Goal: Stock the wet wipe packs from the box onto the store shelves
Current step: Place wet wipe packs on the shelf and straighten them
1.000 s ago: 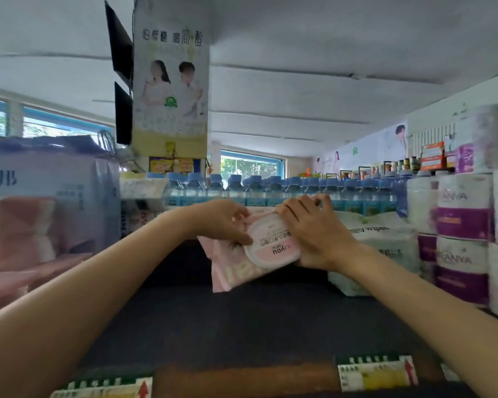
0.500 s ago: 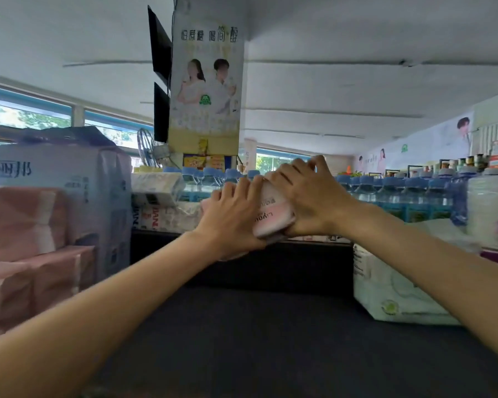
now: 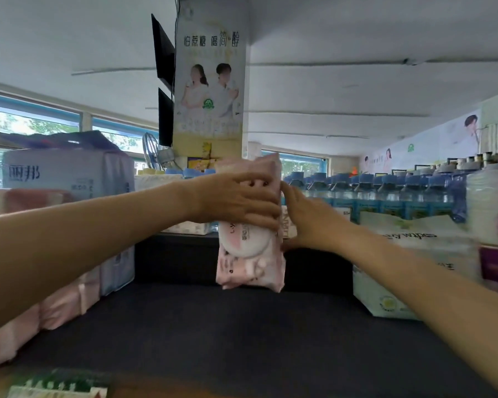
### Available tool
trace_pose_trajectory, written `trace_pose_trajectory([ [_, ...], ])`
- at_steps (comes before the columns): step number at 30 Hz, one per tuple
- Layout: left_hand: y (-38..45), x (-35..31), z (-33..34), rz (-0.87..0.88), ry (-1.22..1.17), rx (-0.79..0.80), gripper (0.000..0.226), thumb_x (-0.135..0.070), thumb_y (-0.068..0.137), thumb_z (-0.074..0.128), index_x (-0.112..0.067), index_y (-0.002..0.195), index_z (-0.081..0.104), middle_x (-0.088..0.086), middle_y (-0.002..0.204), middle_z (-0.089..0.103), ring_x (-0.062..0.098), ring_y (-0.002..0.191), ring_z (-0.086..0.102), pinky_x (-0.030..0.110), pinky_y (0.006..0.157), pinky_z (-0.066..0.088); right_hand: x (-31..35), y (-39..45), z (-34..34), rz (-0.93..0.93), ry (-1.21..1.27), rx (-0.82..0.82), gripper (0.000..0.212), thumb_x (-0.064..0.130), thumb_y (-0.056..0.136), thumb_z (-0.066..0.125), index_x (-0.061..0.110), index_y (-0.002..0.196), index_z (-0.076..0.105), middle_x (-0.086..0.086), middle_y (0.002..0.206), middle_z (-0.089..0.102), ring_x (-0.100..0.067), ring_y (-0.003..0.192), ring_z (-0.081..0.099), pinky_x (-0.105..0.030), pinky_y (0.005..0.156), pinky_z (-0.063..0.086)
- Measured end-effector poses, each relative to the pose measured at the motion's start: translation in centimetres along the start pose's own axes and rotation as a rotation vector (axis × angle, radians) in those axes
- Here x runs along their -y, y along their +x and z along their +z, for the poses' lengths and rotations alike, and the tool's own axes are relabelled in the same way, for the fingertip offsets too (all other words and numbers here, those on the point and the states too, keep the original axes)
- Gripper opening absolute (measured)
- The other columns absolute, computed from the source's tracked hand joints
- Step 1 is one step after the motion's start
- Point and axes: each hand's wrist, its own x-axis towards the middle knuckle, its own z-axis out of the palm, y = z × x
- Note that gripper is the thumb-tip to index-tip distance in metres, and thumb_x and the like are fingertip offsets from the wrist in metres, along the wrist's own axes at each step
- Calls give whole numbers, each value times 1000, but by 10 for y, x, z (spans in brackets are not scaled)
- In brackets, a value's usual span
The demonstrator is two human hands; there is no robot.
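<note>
A pink wet wipe pack (image 3: pixel 249 262) with a round white lid stands upright at the back of the dark top shelf (image 3: pixel 213 334). My left hand (image 3: pixel 236 201) wraps around its upper half from the left and grips it. My right hand (image 3: pixel 308 218) rests against the pack's right edge, fingers pointing up and touching it; whether it grips I cannot tell. The box is not in view.
Pink and white tissue packs (image 3: pixel 64 225) line the shelf's left side. A white baby wipes pack (image 3: pixel 400 268) sits at the right, with purple tissue rolls (image 3: pixel 495 254) beyond it. Rows of blue-capped water bottles (image 3: pixel 385 191) stand behind. A poster-covered pillar (image 3: pixel 210 81) rises behind the pack.
The pack has turned from lying tilted to standing upright on the shelf. My left hand has shifted onto its top half; my right hand has slid off its front to its right edge.
</note>
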Motion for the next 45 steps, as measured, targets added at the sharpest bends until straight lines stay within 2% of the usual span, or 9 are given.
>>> trace_pose_trajectory([
  [5,17,-14,11,266,33,28,100,-3,50,72,-31,133,25,-9,138,50,18,128,40,44,110,19,-17,-5,22,107,8,-107,134,63,65,69,24,137,-37,-4,153,-28,-26,145,2,-47,116,14],
  [9,43,-36,23,258,-32,-72,64,7,88,-2,-34,128,26,-4,131,56,18,120,54,41,103,38,-23,-3,30,-146,-170,127,112,59,74,64,25,147,-15,1,156,-13,-23,144,-2,-45,117,6],
  [14,22,-34,29,-278,-264,-15,63,-19,75,64,-23,133,39,9,124,50,23,101,62,37,86,51,-23,1,55,-142,10,439,114,41,68,77,32,148,-3,5,156,15,-17,142,16,-37,116,18],
  [18,18,-46,-3,-850,-1176,571,53,-53,93,38,-17,131,46,2,122,56,23,104,58,31,84,47,3,21,46,-206,138,459,112,27,72,77,34,148,-5,11,156,8,-13,143,12,-34,117,15],
  [23,11,-52,-8,-934,-1561,1162,87,-69,71,59,-26,141,32,5,136,46,27,118,52,36,90,50,46,64,31,-328,-48,655,109,20,61,84,33,145,15,5,144,35,-20,133,34,-40,110,32],
  [27,-4,-61,-3,-1024,-1791,1056,61,-51,78,65,-20,126,44,4,120,59,24,111,59,37,95,50,51,69,35,-293,23,757,110,12,64,82,35,145,11,4,142,37,-21,131,34,-40,109,32],
  [34,-28,-69,-7,-828,-1444,656,82,-41,71,74,-14,135,29,0,129,46,17,114,47,30,102,41,45,38,25,-281,204,508,111,35,60,84,29,144,12,9,131,35,-8,115,36,-29,110,30],
  [40,-77,-63,13,-562,-378,469,104,-59,50,77,-6,129,34,7,118,53,23,100,53,33,87,49,90,48,51,-254,-138,-174,98,63,62,69,10,134,29,-8,121,37,-26,108,41,-38,95,37],
  [45,-113,-79,48,-519,-433,780,55,-24,79,63,-3,126,43,12,124,52,29,108,52,35,86,46,156,89,96,-408,-233,-189,91,65,48,74,7,116,57,-8,105,60,-25,93,57,-38,76,49],
])
